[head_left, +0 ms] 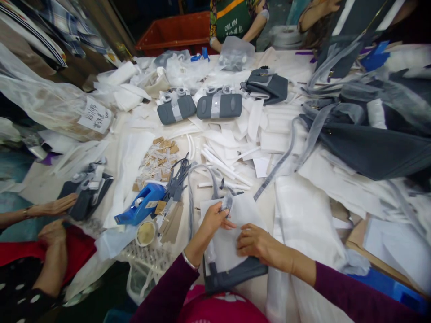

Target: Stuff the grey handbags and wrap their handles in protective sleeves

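Note:
A dark grey handbag (pixel 232 277) lies in front of me with a white sheet (pixel 224 244) spread over it. My left hand (pixel 215 220) is closed at the top of the bag, its thumb and forefinger on a small piece wrapped in clear film (pixel 228 202). The other left fingers stretch over the sheet. My right hand (pixel 261 246) rests on the right side of the sheet with bent fingers slightly apart, and nothing shows in them. A film-wrapped strap (pixel 190 206) loops up from the bag's left side.
To the left are a blue tape dispenser (pixel 143 204), a round tub (pixel 146 233) and a pile of tags (pixel 160 159). Wrapped grey bags (pixel 218 106) stand farther back. A large dark bag (pixel 373 146) lies right. Co-workers' hands (pixel 59 206) work at left; another person stands opposite.

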Tool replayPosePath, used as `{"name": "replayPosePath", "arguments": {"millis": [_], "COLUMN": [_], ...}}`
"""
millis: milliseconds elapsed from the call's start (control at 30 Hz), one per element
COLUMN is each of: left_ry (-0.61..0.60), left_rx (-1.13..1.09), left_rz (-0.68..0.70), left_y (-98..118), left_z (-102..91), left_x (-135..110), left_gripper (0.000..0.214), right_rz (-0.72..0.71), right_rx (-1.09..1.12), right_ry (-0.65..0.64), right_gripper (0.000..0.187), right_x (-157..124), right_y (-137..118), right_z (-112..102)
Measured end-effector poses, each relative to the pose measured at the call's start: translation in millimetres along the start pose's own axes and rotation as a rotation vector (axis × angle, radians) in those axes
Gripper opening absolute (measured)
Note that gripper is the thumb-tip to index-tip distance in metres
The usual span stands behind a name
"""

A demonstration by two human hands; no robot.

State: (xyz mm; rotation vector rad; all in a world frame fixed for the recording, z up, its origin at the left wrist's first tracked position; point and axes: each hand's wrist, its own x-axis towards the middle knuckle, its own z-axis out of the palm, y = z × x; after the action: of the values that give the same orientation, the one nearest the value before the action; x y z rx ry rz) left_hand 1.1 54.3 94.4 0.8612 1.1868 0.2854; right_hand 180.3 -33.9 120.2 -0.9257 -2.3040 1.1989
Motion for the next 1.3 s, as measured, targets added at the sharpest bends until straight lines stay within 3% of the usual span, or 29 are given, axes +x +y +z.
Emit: {"name": "replayPosePath", "arguments": {"millis": [167,333,467,567,667,800,867,967,1033,1133,1200,1300], "left_ry": [0.118,0.303,0.218,0.203,0.212,0.205,0.179,0.151,0.154,0.166,0.16,0.149], "left_rx": [-0.156,-0.149,-0.013,0.056,0.083,0.122,0.15,0.159,0.152,0.126,0.102,0.063], "left_rz": [0.058,0.206,0.234,0.278,0.307,0.311,0.292,0.273,0.278,0.287,0.285,0.277], "left_y": [-17.2,-50.5,-65.8,-71.3,-74.9,-76.0,-74.9,-73.8,-74.7,-78.7,-81.9,-85.7], "left_z": [23.8,51.3,54.3,52.1,50.9,48.5,45.6,41.1,39.4,38.7,38.3,36.7], "left_x": [4.3,4.6,1.7,0.2,0.7,1.2,-0.9,-7.2,-12.0,-16.5,-16.8,-14.9], "left_gripper": [0.039,0.025,0.021,0.02,0.017,0.011,0.008,0.011,0.013,0.015,0.015,0.014], "right_rz": [0.01,0.062,0.221,0.394,0.566,0.783,0.849,0.899,0.873,0.673,0.521,0.414], "right_rx": [0.122,0.126,0.363,0.519,0.579,0.595,0.594,0.591,0.539,0.337,0.182,0.042], "right_ry": [-0.118,-0.09,-0.092,0.051,0.346,0.74,0.83,0.854,0.912,1.032,0.94,0.661], "right_gripper": [0.04,0.036,0.032,0.035,0.044,0.057,0.057,0.052,0.049,0.053,0.057,0.048], "right_x": [1.2,-6.6,-40.7,-72.6,-92.8,-91.3,-82.0,-67.5,-63.1,-68.0,-73.8,-72.7], "right_y": [26.1,37.1,42.1,34.1,20.2,5.1,-2.6,-18.3,-31.5,-53.3,-67.5,-82.0], "right_z": [-4.1,-3.8,-16.0,-17.5,8.3,69.0,96.0,126.6,140.8,149.8,146.7,134.0]}}
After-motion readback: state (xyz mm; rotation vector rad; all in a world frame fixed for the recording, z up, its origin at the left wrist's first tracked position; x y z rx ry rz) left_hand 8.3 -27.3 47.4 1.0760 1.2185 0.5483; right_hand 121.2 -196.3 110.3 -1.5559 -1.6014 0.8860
